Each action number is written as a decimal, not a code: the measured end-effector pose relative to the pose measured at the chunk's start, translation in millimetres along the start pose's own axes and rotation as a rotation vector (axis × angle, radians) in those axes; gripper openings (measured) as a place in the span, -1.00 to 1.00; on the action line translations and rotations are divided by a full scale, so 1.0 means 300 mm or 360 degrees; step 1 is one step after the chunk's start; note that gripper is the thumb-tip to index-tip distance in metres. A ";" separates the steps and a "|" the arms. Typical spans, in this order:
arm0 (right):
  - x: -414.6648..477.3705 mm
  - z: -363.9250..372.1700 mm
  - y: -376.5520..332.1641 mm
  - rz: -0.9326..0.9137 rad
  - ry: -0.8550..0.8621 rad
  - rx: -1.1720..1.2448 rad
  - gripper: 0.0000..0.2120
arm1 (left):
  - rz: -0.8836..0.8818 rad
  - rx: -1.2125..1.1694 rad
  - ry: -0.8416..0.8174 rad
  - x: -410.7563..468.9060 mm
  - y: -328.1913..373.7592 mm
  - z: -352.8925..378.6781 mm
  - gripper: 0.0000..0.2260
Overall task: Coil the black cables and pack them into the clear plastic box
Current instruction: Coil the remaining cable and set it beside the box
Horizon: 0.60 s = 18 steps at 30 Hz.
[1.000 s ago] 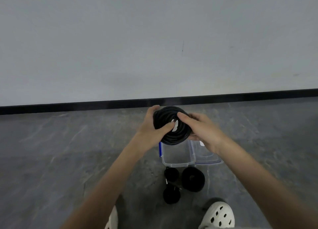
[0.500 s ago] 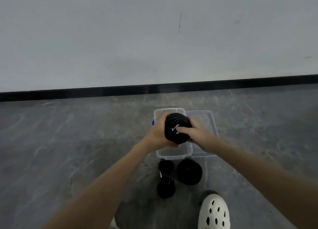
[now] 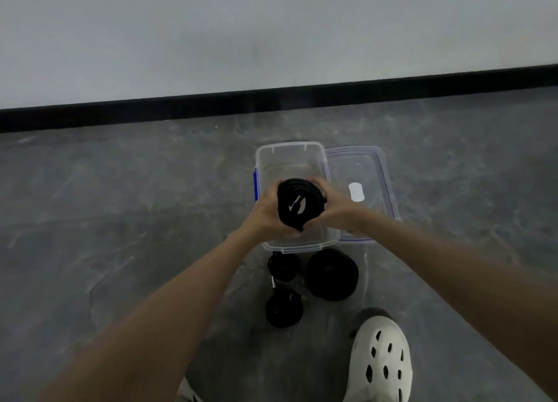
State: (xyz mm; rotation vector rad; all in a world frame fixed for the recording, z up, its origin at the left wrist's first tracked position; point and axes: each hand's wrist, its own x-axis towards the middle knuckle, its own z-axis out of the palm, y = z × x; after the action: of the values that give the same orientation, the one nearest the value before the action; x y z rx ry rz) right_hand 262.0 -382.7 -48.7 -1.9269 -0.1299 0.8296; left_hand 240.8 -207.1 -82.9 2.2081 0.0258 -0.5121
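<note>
Black coiled cable (image 3: 300,203), tight round bundle with white tag, gripped by left hand (image 3: 267,216) and right hand (image 3: 330,208) over clear box (image 3: 290,154).

The box (image 3: 290,157) is open at the top, and its far half is free. The near half is filled by the held coil (image 3: 299,203), gripped by the left hand (image 3: 265,217) and right hand (image 3: 332,208). The lid (image 3: 371,172) touches its right wall. Small coil (image 3: 283,265), big coil (image 3: 332,274), near coil (image 3: 283,309) and a shoe (image 3: 380,362) crowd the near side. The floor (image 3: 136,205) to the left lies open.
</note>
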 end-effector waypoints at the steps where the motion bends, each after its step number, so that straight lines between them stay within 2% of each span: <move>1: 0.010 -0.001 0.016 0.0014 -0.0011 0.0023 -0.20 | -0.0009 0.0086 -0.0023 0.010 -0.006 0.010 -0.04; 5: 0.037 0.001 0.077 0.0116 -0.0069 0.0112 -0.15 | -0.0041 0.0463 -0.0189 0.029 -0.010 0.039 0.00; 8: 0.045 0.019 0.121 0.0184 -0.0093 0.0149 -0.13 | 0.0005 0.0921 -0.0174 0.038 -0.022 0.049 0.10; 10: 0.055 0.034 0.149 0.0198 -0.0122 0.0158 -0.12 | 0.0061 0.1120 -0.0165 0.045 -0.042 0.056 0.03; 12: 0.065 0.049 0.165 0.0223 -0.0146 0.0167 -0.11 | 0.0090 0.1208 -0.0175 0.045 -0.056 0.060 -0.05; 18: 0.105 0.079 0.203 0.0273 -0.0180 0.0143 -0.10 | -0.0023 0.1358 -0.0303 0.050 -0.066 0.041 -0.03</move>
State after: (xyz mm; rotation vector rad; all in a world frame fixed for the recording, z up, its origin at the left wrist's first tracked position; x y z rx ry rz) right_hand 256.1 -382.0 -121.0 -1.8249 0.0052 1.0415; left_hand 246.5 -206.0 -110.2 2.9664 -0.3358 -0.8501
